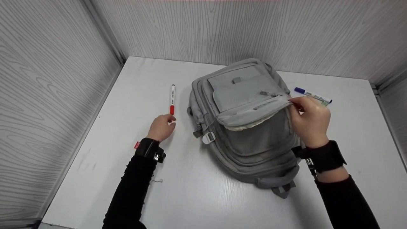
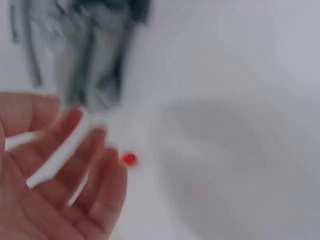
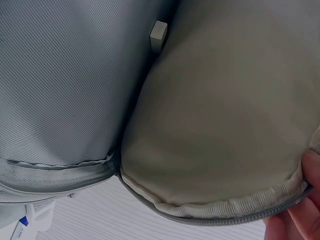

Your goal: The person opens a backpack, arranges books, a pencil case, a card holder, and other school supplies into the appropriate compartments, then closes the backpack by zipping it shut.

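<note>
A grey backpack (image 1: 254, 140) lies on the white table, its front pocket unzipped. My right hand (image 1: 310, 121) pinches the edge of the pocket flap (image 1: 254, 111) and holds it up; in the right wrist view the beige lining (image 3: 225, 115) shows, with a small pale block-like piece (image 3: 159, 36) in the fold. A white marker with a red cap (image 1: 172, 98) lies left of the backpack. Just at its capped end is my left hand (image 1: 161, 128), its fingers (image 2: 107, 195) loosely bent and apart; the red cap tip (image 2: 129, 159) shows blurred beyond them.
Right of the backpack lies a white marker with a blue cap (image 1: 313, 94). Beside it, partly behind my right hand, is a green-tipped item (image 1: 324, 103). Wood-grain panels (image 1: 203, 31) wall the table (image 1: 197, 197) at the back and sides.
</note>
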`<state>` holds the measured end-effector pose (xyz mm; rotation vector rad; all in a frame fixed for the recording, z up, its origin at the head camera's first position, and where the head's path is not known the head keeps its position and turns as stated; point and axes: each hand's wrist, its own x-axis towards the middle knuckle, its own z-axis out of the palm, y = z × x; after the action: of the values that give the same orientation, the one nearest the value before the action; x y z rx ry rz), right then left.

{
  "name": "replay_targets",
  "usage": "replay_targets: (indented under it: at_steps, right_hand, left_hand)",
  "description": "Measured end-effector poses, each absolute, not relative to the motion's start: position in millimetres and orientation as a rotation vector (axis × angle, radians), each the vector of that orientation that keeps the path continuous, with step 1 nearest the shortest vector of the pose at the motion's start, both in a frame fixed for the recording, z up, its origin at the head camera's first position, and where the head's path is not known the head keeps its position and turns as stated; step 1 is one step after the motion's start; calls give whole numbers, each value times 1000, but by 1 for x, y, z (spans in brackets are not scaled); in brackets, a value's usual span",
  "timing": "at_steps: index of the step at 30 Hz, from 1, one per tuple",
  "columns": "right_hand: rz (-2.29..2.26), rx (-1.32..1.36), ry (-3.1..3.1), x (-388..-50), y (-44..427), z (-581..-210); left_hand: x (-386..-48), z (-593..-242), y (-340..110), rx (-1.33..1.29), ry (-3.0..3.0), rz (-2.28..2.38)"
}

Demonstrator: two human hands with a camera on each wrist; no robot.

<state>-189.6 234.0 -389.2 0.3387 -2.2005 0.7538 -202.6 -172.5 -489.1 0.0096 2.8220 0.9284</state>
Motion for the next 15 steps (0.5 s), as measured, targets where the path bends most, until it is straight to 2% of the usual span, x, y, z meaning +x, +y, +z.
replay_targets:
  at_steps: [4,15]
  right_hand:
    - [744,331,-2205,-189,235,-391]
    - [732,332,-2236,-188,237,-391]
  left_hand:
    - [-220,-505,-177,-152,2860,647]
    - [-236,-521,-166,-180,3057,458]
